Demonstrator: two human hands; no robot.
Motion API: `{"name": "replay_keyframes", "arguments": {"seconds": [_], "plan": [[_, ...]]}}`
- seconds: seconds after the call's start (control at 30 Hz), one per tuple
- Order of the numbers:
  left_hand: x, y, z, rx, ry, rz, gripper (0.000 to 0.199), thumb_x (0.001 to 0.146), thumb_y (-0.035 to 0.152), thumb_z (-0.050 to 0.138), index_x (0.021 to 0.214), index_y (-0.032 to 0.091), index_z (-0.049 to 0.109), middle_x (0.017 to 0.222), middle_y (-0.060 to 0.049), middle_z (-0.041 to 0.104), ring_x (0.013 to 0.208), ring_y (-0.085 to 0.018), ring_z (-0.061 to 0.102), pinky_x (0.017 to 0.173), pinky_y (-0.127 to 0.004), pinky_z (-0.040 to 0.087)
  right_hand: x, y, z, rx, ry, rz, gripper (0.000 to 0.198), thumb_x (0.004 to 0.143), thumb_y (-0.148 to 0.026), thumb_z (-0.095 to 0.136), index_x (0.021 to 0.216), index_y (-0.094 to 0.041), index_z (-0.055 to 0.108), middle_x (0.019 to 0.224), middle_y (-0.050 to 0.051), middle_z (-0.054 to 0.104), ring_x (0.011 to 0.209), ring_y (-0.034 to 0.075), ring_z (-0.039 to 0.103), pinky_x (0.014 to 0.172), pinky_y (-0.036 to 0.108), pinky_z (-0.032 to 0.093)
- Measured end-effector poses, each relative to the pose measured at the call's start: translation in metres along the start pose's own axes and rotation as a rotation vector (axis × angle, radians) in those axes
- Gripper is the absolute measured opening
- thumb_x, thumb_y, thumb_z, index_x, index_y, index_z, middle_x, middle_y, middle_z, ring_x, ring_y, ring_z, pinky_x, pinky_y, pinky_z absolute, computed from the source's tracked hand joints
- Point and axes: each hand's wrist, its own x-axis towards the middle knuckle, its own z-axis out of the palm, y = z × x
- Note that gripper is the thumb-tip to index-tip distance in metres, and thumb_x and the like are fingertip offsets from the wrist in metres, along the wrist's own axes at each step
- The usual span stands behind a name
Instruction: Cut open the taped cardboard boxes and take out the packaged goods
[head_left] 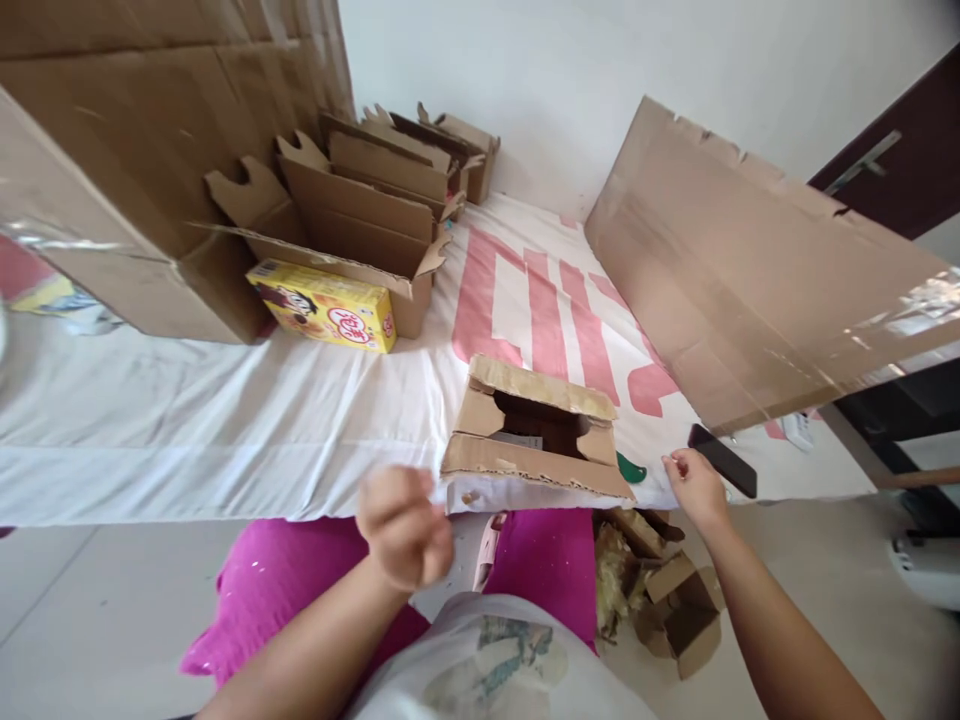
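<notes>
In front of me at the table edge lies a small cardboard box [540,472], its top flaps spread and a grey printed piece [521,440] visible inside. My left hand [405,525] hovers left of the box near the edge, somewhat blurred, with its fingers curled. Any object within it is hidden. Right of the box, my right hand [696,485] is at the table edge, fingertips pinched together; I cannot make out anything between them. Between that hand and the box is a green object [631,468], partly covered. A dark phone [724,460] lies just beyond my right hand.
Several open cardboard boxes [360,215] stand in a row at the back left, with a yellow printed carton [326,305] before them. A large box [135,180] rises at far left, and a cardboard panel [750,270] leans at right. Cardboard scraps [679,605] lie below the table.
</notes>
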Motion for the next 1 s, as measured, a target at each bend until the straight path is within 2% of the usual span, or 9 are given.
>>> {"name": "replay_keyframes", "arguments": {"seconds": [0.07,0.17,0.37,0.5,0.6,0.7,0.77,0.9,1.0], "plan": [[0.017,-0.014,0.001,-0.089,0.129,-0.124,0.026,0.090,0.047,0.049,0.100,0.028,0.063,0.097,-0.005,0.059,0.091,-0.022,0.057,0.082,-0.040,0.049,-0.007,-0.030,-0.002,0.172,0.080,-0.240,0.032,0.088,-0.049,0.046,0.083,-0.020,0.059,0.080,0.008,0.067,0.073,0.021,0.061,0.074,0.036,0.050],[0.038,-0.023,0.007,-0.280,0.015,-0.245,0.040,0.098,0.047,0.030,0.116,0.028,0.060,0.111,-0.009,0.057,0.103,-0.022,0.056,0.085,-0.040,0.048,-0.019,-0.083,-0.019,0.387,0.153,-0.499,0.022,0.093,-0.038,0.048,0.092,-0.021,0.061,0.087,0.007,0.068,0.082,0.020,0.064,0.077,0.034,0.051],[0.038,-0.010,0.006,-0.141,-0.360,0.060,0.047,0.097,0.051,0.031,0.102,0.025,0.070,0.127,-0.010,0.046,0.126,-0.028,0.043,0.108,-0.053,0.036,-0.026,-0.166,-0.060,0.493,-0.158,-0.952,0.024,0.097,-0.026,0.045,0.114,-0.025,0.061,0.113,0.009,0.069,0.111,0.023,0.062,0.096,0.043,0.051],[0.035,-0.005,0.005,-0.132,-0.342,0.064,0.057,0.099,0.051,0.024,0.088,0.021,0.071,0.114,-0.011,0.047,0.114,-0.026,0.048,0.101,-0.050,0.044,-0.010,-0.180,-0.060,0.242,-0.220,-0.982,0.054,0.092,-0.044,0.055,0.141,-0.026,0.044,0.145,0.012,0.049,0.137,0.030,0.042,0.110,0.053,0.039],[0.037,-0.003,0.006,-0.088,-0.364,0.040,0.035,0.098,0.039,0.042,0.087,0.019,0.069,0.109,-0.010,0.047,0.106,-0.022,0.051,0.092,-0.041,0.050,0.007,-0.177,-0.052,0.081,-0.215,-0.931,0.095,0.080,-0.063,0.062,0.155,-0.025,0.017,0.161,0.013,0.019,0.148,0.035,0.015,0.115,0.061,0.025],[0.039,-0.002,0.008,-0.047,-0.359,0.047,0.012,0.091,0.025,0.056,0.086,0.019,0.065,0.107,-0.008,0.047,0.103,-0.020,0.052,0.088,-0.037,0.051,0.020,-0.176,-0.046,0.055,-0.346,-0.880,0.117,0.070,-0.070,0.068,0.156,-0.026,0.001,0.161,0.016,0.014,0.147,0.038,0.016,0.112,0.060,0.029],[0.038,-0.001,0.010,-0.006,-0.346,0.068,0.005,0.089,0.020,0.058,0.090,0.019,0.063,0.107,-0.008,0.046,0.101,-0.019,0.052,0.086,-0.036,0.052,0.025,-0.179,-0.046,0.065,-0.421,-0.855,0.120,0.066,-0.071,0.070,0.156,-0.028,0.003,0.157,0.017,0.025,0.143,0.038,0.027,0.109,0.058,0.035],[0.036,0.000,0.012,0.172,-0.356,0.193,0.027,0.085,0.009,0.057,0.108,0.022,0.062,0.111,-0.009,0.044,0.103,-0.020,0.049,0.080,-0.035,0.053,0.026,-0.187,-0.052,0.074,-0.451,-0.858,0.115,0.061,-0.073,0.072,0.154,-0.031,0.018,0.145,0.013,0.039,0.134,0.035,0.039,0.106,0.054,0.040],[0.034,0.004,0.012,0.296,-0.356,0.301,0.032,0.083,0.009,0.058,0.111,0.025,0.062,0.118,-0.010,0.041,0.107,-0.024,0.047,0.082,-0.040,0.053,0.023,-0.187,-0.053,0.084,-0.433,-0.898,0.094,0.066,-0.075,0.067,0.145,-0.031,0.039,0.141,0.012,0.040,0.133,0.034,0.039,0.105,0.053,0.041]]}}
